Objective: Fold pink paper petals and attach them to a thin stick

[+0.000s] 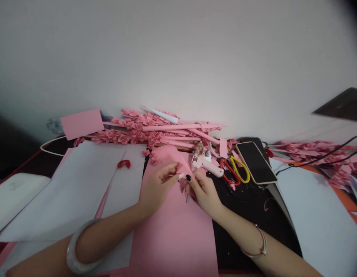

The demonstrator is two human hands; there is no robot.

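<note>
Both hands meet over a large pink paper sheet (pixel 174 231), pinching a small folded piece of pink paper (pixel 183 168) between them. My left hand (pixel 159 184) grips its left side with thumb and fingers. On the other side, my right hand (pixel 205 188) holds the lower right edge, thumb on top. A small metallic tip shows just under the right fingers; I cannot make out what it belongs to. Just beyond the right hand lie a pale pink glue gun (pixel 205 163) and scissors with red and yellow handles (pixel 237 171).
Pink paper flowers (pixel 135 125) and rolled paper stems (pixel 172 127) lie along the wall. A phone (pixel 257 162) rests on the right by a dark mat (pixel 253 219). White sheets (pixel 74 184) cover the left, with a red curved object (pixel 124 164) on them. Black cables (pixel 319 156) cross the right.
</note>
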